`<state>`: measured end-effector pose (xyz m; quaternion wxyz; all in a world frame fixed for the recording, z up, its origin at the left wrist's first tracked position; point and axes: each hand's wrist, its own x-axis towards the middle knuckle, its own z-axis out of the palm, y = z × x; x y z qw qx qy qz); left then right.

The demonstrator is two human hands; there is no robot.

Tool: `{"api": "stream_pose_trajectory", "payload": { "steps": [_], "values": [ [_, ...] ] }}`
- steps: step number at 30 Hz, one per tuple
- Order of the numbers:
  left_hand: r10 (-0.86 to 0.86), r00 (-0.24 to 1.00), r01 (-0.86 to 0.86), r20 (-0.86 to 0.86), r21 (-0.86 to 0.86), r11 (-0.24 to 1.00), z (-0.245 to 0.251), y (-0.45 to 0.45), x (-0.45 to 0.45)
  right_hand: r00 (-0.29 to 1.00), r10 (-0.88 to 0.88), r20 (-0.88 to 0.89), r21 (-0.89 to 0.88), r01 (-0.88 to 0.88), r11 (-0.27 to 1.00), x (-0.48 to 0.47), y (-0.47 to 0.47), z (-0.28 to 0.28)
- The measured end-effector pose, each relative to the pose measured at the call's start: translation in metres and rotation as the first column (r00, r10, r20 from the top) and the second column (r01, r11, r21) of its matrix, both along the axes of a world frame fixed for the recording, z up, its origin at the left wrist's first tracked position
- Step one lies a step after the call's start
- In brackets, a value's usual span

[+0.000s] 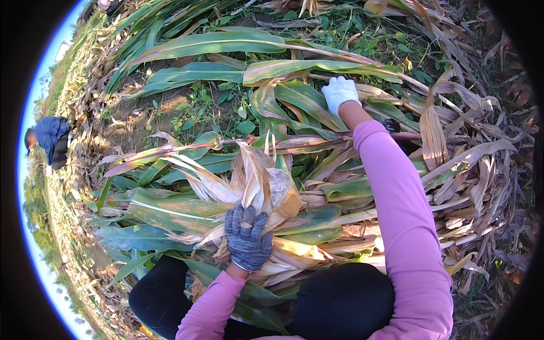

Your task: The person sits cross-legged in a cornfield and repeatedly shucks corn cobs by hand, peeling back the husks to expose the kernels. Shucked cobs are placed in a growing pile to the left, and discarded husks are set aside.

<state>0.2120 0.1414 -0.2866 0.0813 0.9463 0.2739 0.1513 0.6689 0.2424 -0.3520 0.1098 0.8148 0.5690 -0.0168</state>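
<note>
My left hand (248, 238), in a grey knit glove, lies back-up on dry corn husks (293, 253) close before my knees. Its fingers touch a pale upright husk (255, 182); whether they grip it I cannot tell. Just beyond the fingertips sits a rounded greyish mass (278, 185) among the husks, its kind unclear. Farther out to the right, my right hand (341, 94) wears a white knit glove and is closed like a fist around a corn stalk (382, 101). The palm and fingertips of that hand are hidden.
Cut corn stalks with green and brown leaves (178, 210) lie crosswise before me. My dark-clad knees (344, 297) are at the bottom. Low weeds (204, 106) grow on bare soil beyond. At far left, a person (52, 138) in a dark blue top bends over.
</note>
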Motion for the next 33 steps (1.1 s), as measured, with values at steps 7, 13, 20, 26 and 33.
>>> {"api": "stream_pose_trajectory", "payload": {
  "steps": [7,13,20,26,33],
  "values": [
    [0.007,1.000,-0.007,0.008,-0.003,1.000,-0.003,0.000,0.002,0.999,-0.012,-0.049,-0.036,0.010,0.999,-0.007,-0.006,-0.020],
    [-0.020,1.000,0.020,0.024,-0.026,0.999,0.000,0.002,0.002,0.995,0.070,0.076,-0.102,-0.062,0.993,-0.018,-0.011,-0.029],
    [-0.022,0.999,0.024,0.038,-0.038,0.999,0.003,0.003,0.006,0.993,0.085,-0.077,0.141,-0.073,0.987,-0.005,-0.045,0.015],
    [0.006,0.999,-0.006,0.045,-0.002,1.000,0.005,0.004,0.006,0.977,0.200,-0.078,0.450,-0.145,0.881,-0.003,-0.038,0.106],
    [-0.017,0.999,0.020,0.051,-0.043,0.999,0.013,-0.003,0.004,0.736,0.446,-0.510,0.243,-0.375,0.895,-0.148,-0.051,0.213]
  ]
}}
